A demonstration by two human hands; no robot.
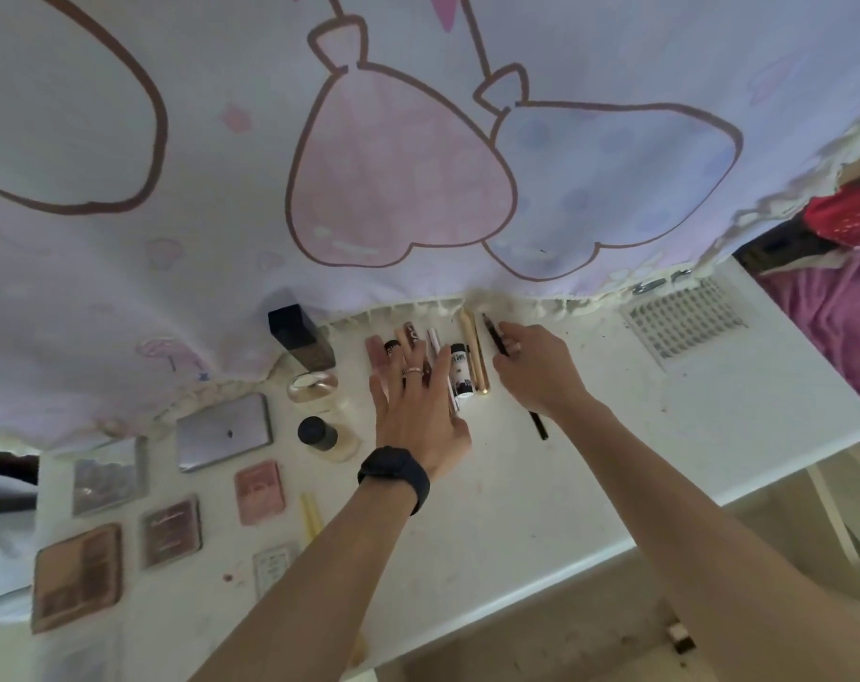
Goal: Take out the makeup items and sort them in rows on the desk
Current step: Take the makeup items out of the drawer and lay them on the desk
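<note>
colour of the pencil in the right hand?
Black. The pencil shows best in the head view.

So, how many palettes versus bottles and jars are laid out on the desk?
Palettes: 5 (silver, mirrored, pink, maroon, brown)
Bottles: 1 (tall bottle)
Jars: 2 (gold jar, black-capped jar)
Total: 8
The small white card is too unclear to count.

The left hand (418, 406) lies flat, fingers spread; the right hand (533, 369) pinches a pencil (540, 428) in its grip.
</note>
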